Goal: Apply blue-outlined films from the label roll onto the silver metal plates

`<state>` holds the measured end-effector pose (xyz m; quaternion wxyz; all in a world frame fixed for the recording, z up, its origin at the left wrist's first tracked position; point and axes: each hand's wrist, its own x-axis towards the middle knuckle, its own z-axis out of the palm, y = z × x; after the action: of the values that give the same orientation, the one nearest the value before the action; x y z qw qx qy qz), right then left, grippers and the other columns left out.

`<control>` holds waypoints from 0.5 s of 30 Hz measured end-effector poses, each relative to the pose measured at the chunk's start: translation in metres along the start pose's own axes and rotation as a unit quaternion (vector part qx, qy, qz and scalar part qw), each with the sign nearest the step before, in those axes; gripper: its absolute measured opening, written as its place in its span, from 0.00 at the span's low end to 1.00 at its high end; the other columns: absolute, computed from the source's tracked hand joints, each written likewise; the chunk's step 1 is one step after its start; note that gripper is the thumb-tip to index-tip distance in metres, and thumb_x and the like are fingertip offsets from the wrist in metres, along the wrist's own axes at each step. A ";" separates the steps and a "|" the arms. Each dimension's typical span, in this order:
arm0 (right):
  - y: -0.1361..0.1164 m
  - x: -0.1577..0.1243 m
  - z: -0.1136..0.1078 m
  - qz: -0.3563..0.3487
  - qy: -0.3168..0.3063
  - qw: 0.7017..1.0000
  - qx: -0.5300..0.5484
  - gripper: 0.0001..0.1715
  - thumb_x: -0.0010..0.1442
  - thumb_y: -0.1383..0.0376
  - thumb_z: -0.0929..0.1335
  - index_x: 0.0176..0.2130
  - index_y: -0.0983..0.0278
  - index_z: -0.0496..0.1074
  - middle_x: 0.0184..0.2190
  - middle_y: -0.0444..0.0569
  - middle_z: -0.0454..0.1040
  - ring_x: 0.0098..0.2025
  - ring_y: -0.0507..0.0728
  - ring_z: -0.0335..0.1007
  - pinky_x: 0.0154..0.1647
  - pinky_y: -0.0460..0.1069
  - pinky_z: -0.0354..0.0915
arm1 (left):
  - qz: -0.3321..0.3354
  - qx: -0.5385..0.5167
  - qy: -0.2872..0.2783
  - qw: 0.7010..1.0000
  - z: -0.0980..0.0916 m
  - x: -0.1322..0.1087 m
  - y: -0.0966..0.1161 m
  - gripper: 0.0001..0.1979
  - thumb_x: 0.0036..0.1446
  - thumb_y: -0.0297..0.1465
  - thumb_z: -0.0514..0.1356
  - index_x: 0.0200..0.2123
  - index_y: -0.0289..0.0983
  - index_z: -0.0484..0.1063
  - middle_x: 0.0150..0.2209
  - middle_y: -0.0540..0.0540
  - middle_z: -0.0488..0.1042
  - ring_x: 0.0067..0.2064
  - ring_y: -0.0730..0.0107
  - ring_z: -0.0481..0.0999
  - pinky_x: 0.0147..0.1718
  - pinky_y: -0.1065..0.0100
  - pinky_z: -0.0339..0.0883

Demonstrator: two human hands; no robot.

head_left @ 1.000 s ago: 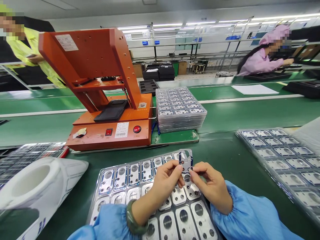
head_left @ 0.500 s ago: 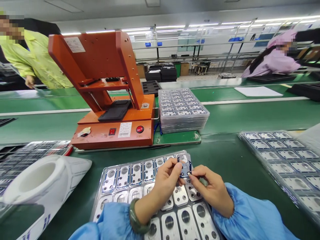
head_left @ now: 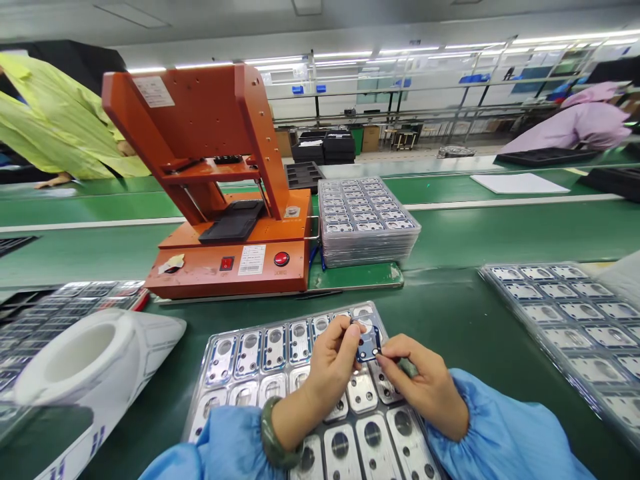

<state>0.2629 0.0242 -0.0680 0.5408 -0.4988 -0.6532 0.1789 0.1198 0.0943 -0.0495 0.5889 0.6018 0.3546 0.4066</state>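
Both hands pinch one small metal plate with a blue film point(head_left: 369, 347), tilted flat just above the far right corner of a clear tray point(head_left: 200, 400). My left hand point(head_left: 330, 363) grips its left edge, and my right hand point(head_left: 420, 377) grips its right edge with thumb and forefinger. The tray holds rows of similar metal plates point(head_left: 273, 347), the far row blue-edged and the nearer rows bare silver. Blue sleeves cover both forearms, and a green bangle point(head_left: 273, 443) sits on my left wrist.
An orange press machine point(head_left: 225, 193) stands behind the tray, with a stack of filled trays point(head_left: 367, 220) to its right. Another filled tray point(head_left: 570, 313) lies at right, a white label roll point(head_left: 75, 360) at left. Across the green belt are a person in yellow point(head_left: 55, 127) and a person in pink point(head_left: 575, 127).
The plate has come down from upright in front of me to nearly flat, close over the tray's corner; both hands lowered with it. The person in yellow has bent over further.
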 end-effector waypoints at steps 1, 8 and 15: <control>0.000 0.000 0.000 -0.004 0.000 1.000 -0.001 0.04 0.61 0.71 0.66 0.35 0.62 0.67 0.28 0.44 0.70 0.30 0.53 0.69 0.31 0.46 0.64 | 0.005 0.008 0.001 1.000 -0.001 0.000 0.000 0.18 0.56 0.47 0.54 0.30 0.36 0.68 0.22 0.54 0.62 0.18 0.81 0.63 0.17 0.78 0.63; -0.002 0.001 0.000 -0.020 -0.003 1.000 -0.023 0.04 0.61 0.70 0.65 0.34 0.62 0.67 0.28 0.44 0.71 0.29 0.52 0.70 0.32 0.46 0.66 | 0.026 0.012 -0.017 0.999 -0.003 -0.001 -0.007 0.18 0.58 0.46 0.52 0.31 0.37 0.66 0.22 0.54 0.61 0.21 0.78 0.61 0.19 0.76 0.60; 0.014 -0.014 0.000 -0.062 0.012 0.994 -0.084 0.08 0.59 0.58 0.69 0.36 0.59 0.72 0.30 0.45 0.76 0.28 0.54 0.74 0.31 0.41 0.71 | 0.048 0.056 0.039 0.997 0.001 -0.007 -0.008 0.18 0.61 0.43 0.49 0.30 0.36 0.67 0.26 0.50 0.64 0.28 0.74 0.63 0.30 0.71 0.59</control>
<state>0.2679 0.0186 -0.0858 0.5150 -0.5033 -0.6889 0.0834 0.1185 0.0879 -0.0574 0.5199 0.6338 0.3705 0.4367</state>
